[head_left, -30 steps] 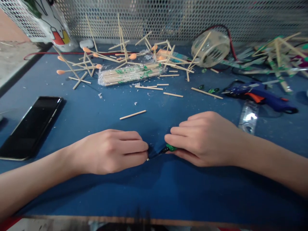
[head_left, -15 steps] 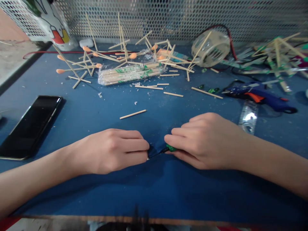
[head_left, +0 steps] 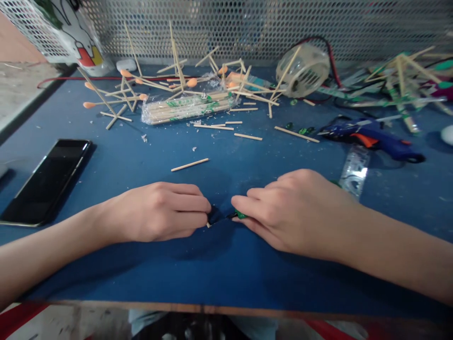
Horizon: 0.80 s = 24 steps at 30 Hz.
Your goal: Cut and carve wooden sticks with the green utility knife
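Observation:
In the head view my left hand [head_left: 170,212] is closed low over the table. The pale tip of a wooden stick [head_left: 208,225] sticks out at its fingertips; the rest is hidden in the fingers. Just to the right, my right hand [head_left: 286,215] is pinched round a small green and black tool [head_left: 241,215]. Its thin dark point faces the stick and looks like a craft knife's blade, though the fingers cover most of it. A narrow gap lies between the two hands. Beyond them a short cut stick [head_left: 189,165] lies on the blue table [head_left: 198,278].
A phone [head_left: 47,182] lies at the left. Wrapped sticks [head_left: 187,109] and glued stick shapes with orange tips [head_left: 123,101] fill the back. A blue glue gun [head_left: 375,137], a clear ruler [head_left: 355,172] and a clear plastic cup [head_left: 302,71] are at the right.
The view has shifted a little, showing more of the table's front edge. Both hands keep their grips, and the tool's point is now closer to the stick tip at my left fingers.

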Each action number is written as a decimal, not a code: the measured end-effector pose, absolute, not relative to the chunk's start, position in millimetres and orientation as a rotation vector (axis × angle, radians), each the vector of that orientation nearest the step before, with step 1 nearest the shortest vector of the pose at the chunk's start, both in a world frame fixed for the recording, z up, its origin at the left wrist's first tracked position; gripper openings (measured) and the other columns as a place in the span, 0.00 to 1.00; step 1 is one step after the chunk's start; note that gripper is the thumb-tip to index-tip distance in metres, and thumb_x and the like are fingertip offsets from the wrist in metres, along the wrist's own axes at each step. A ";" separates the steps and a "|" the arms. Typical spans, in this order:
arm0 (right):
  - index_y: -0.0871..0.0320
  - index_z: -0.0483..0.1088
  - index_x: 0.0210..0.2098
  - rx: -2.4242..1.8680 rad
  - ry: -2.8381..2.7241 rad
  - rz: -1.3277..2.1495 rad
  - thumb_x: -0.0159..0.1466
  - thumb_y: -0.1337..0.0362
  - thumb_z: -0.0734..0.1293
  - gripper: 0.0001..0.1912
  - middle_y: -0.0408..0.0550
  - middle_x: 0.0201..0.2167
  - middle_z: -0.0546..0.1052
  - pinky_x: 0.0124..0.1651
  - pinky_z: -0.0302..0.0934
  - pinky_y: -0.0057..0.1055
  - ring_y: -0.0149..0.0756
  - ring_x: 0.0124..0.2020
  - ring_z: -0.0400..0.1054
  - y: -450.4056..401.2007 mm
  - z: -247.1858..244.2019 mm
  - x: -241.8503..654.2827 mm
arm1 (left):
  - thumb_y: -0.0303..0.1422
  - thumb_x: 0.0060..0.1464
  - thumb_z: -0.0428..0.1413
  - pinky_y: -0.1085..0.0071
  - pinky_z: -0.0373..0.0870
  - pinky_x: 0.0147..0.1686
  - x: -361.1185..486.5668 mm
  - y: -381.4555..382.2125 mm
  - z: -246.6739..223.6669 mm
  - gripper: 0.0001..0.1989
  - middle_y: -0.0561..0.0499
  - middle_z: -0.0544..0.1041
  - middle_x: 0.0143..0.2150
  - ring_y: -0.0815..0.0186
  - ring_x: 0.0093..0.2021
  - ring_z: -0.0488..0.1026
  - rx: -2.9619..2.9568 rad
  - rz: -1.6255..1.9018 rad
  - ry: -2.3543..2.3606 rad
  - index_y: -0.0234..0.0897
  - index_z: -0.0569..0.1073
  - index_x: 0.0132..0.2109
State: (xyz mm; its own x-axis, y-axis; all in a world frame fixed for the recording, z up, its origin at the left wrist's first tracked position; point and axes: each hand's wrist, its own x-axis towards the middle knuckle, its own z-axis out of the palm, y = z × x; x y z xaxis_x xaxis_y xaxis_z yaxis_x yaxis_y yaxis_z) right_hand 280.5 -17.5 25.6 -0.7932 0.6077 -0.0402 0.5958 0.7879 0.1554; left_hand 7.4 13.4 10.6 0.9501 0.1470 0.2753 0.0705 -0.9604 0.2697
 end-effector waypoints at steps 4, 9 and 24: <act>0.53 0.66 0.36 0.902 2.898 0.189 0.72 0.56 0.60 0.10 0.39 0.23 0.74 0.29 0.30 0.33 0.33 0.19 0.62 -9.5 25.2 284.3 | 0.26 0.70 0.48 0.64 0.77 0.52 4.3 16.5 10.6 0.10 0.42 0.79 0.47 0.61 0.50 0.77 2.827 0.325 0.116 0.32 0.75 0.47; 0.54 0.66 0.36 0.733 3.071 0.217 0.73 0.54 0.55 0.16 0.40 0.24 0.73 0.30 0.32 0.34 0.30 0.21 0.55 4.1 19.3 291.5 | 0.24 0.69 0.50 0.65 0.79 0.49 5.8 17.0 10.8 0.10 0.42 0.80 0.46 0.61 0.48 0.78 2.906 0.420 0.083 0.33 0.77 0.45; 0.54 0.66 0.34 0.756 3.120 0.227 0.74 0.56 0.54 0.16 0.39 0.23 0.72 0.30 0.33 0.35 0.31 0.20 0.55 3.0 14.1 290.5 | 0.25 0.70 0.49 0.68 0.79 0.43 10.0 13.2 14.7 0.13 0.43 0.82 0.45 0.62 0.44 0.79 2.977 0.443 0.131 0.33 0.78 0.41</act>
State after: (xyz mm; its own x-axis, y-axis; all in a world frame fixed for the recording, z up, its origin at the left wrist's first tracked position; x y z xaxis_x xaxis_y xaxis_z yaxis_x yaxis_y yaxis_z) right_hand 290.5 3.0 14.1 -0.8870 0.4491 0.1077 0.4600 0.8800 0.1187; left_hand 10.0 13.2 14.7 0.9531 0.1046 0.2839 0.0668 -0.9880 0.1396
